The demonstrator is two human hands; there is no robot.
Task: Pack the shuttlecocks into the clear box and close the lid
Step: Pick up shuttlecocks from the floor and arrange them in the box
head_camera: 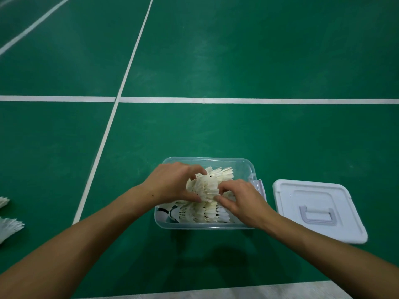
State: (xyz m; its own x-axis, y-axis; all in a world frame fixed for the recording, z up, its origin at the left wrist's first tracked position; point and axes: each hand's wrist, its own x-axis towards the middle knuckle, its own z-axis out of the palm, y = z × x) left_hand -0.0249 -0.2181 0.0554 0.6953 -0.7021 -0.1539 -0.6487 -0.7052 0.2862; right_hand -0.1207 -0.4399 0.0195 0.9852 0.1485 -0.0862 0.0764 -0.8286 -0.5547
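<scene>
Kneeling-height view down onto a green court floor (216, 61) crossed by white lines. Clear box (251, 169) open on the floor, packed with white shuttlecocks (200, 214). Over the box, left hand (172, 182) and right hand (241, 199) — each grip clamped on one stack of shuttlecocks (205, 186) from opposite sides. Just right of the box, white lid (317, 210) lying flat, handle up. Far left of the box, loose shuttlecocks (8, 227) on the floor.

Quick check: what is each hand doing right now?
Left hand: closed on the stack of shuttlecocks over the clear box.
Right hand: fingers pinching the same stack.
</scene>
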